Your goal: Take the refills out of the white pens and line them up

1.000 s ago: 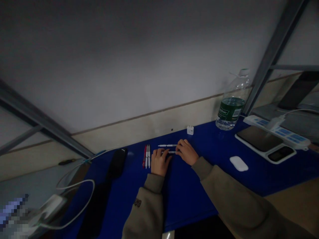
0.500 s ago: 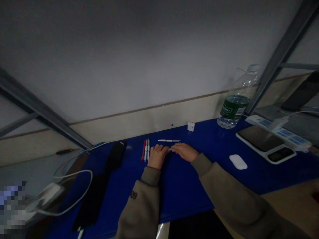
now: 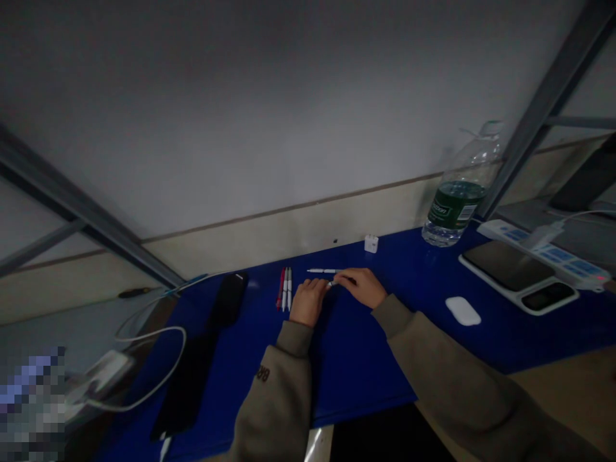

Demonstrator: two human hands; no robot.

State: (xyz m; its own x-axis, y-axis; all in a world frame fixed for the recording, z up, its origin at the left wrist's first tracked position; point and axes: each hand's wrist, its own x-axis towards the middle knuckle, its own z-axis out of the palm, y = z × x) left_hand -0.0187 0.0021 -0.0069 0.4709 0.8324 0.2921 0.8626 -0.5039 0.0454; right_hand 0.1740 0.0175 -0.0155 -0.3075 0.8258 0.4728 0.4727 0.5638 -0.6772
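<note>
My left hand (image 3: 308,303) and my right hand (image 3: 360,287) lie close together on the blue tabletop (image 3: 366,359). Between them is a slim white pen (image 3: 342,280), mostly hidden by my right fingers, with its tip by my left fingertips. A second white pen (image 3: 326,271) lies just beyond my hands, almost touching my right fingers. Left of my left hand, a red pen (image 3: 280,289) and two white pens (image 3: 287,289) lie side by side, nearly parallel.
A water bottle (image 3: 456,205) and a white plug adapter (image 3: 371,244) stand at the back. To the right are a white mouse (image 3: 462,311), a dark-screened device on a white base (image 3: 507,266) and a power strip (image 3: 539,247). A black case (image 3: 228,298) and white cable (image 3: 149,333) lie left.
My right hand has lifted and drawn slightly back, uncovering more of the pen between my hands. My left hand has shifted little. The whole view has tilted slightly.
</note>
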